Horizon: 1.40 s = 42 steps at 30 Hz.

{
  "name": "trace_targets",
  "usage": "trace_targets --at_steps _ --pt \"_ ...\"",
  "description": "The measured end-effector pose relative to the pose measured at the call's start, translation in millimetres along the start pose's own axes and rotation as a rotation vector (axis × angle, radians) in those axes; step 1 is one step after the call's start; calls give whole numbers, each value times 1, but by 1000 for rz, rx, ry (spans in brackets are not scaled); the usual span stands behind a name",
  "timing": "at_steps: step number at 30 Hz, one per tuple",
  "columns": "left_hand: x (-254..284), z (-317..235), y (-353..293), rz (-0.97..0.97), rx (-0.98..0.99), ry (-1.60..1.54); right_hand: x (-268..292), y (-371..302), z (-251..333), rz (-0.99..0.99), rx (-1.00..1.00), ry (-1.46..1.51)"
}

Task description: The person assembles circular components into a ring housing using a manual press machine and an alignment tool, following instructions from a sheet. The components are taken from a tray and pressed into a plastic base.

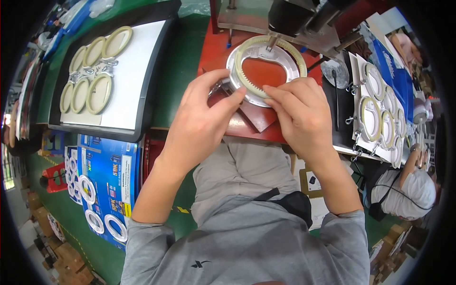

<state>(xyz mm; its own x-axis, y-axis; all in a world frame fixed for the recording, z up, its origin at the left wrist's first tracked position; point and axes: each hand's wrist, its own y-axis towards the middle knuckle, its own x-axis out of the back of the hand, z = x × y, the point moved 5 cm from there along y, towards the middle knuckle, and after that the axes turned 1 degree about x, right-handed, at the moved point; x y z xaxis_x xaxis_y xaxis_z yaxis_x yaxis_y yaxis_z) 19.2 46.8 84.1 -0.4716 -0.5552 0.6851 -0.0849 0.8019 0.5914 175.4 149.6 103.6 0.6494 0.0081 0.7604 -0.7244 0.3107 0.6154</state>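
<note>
A cream ring with inner teeth (303, 59) sits tilted and off-centre over a white ring-shaped housing (231, 64) on the red base of a press. My left hand (202, 107) is closed on the left side of the white housing, thumb at the rings' near edge and index finger on the outer rim. A metal clip (216, 87) shows beside that hand, partly hidden. My right hand (301, 107) pinches the near edge of the cream ring, its fingertips pressed together there. The press head (286, 19) hangs just above the rings' far side.
On the left, a black tray (142, 102) holds several cream rings and clips on a white sheet. Finished-looking rings with clips lie on white boards (363, 102) at the right. White rings (115, 228) rest on blue printed sheets below left. Another person (403, 192) sits at far right.
</note>
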Motion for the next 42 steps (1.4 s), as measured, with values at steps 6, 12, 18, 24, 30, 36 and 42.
trace_targets --at_steps 6,12,18,24,30,36,42 --pt "-4 0 -7 -20 68 -134 -3 -2 5 -37 -48 12" --pt "-1 3 0 -101 139 -164 -5 1 8 -42 -59 12" --pt "-6 11 8 -230 216 -194 -6 6 9 11 -102 16" --pt "-13 14 35 -216 219 -71 -4 7 11 39 -123 -8" --pt "-30 29 28 -227 391 -358 -7 4 13 64 -34 -48" --pt "-27 31 31 -185 299 -287 1 1 7 112 -53 -92" --pt "-24 36 37 -143 261 -246 -24 10 -31 55 -228 -128"
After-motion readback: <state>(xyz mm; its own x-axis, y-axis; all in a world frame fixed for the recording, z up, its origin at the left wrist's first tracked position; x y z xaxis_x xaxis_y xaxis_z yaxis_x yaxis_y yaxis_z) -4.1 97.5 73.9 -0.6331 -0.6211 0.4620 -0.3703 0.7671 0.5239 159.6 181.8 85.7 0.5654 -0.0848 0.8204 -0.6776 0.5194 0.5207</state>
